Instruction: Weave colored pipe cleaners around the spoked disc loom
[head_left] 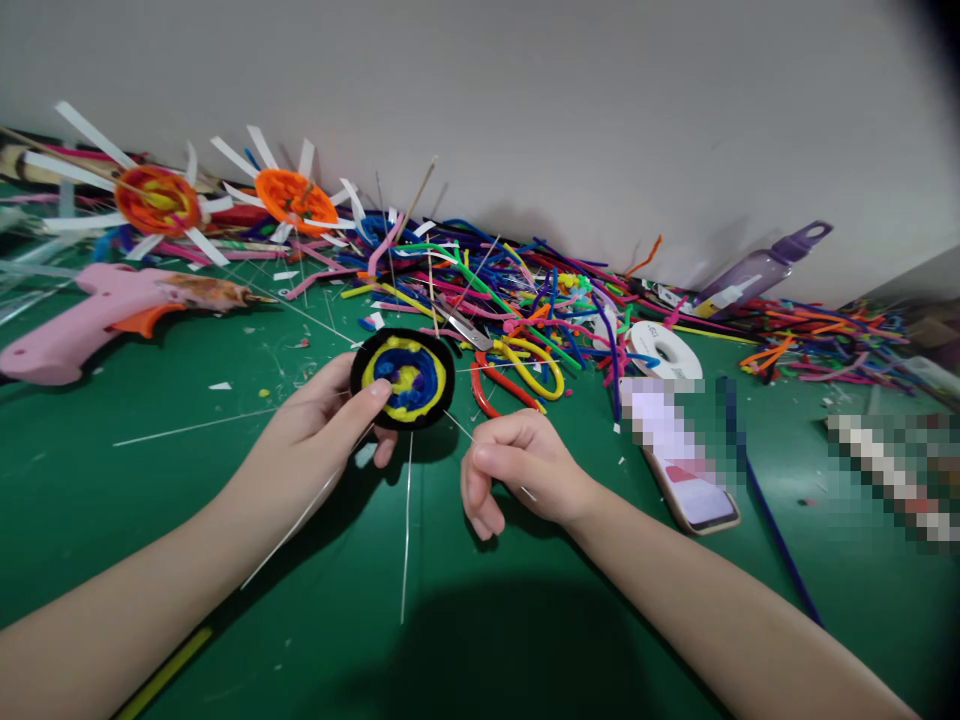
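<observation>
My left hand [334,400] grips a round disc [420,378] of coiled pipe cleaners, black at the rim, then yellow and blue inside. Its thumb presses on the disc's face while the other fingers are behind it. Several thin pale strands stick out from the disc in all directions. One strand [459,428] runs from the lower right of the rim into my right hand [510,465], which pinches it between thumb and forefinger. Just beyond that hand lie pliers [517,375] with red and yellow handles.
A pink glue gun [90,320] lies at the left. Behind it are two orange discs [157,212] with white paper strips. Loose pipe cleaners [487,270] heap along the wall. To the right are a white spool [667,352], a phone [694,485] and a purple bottle [754,272].
</observation>
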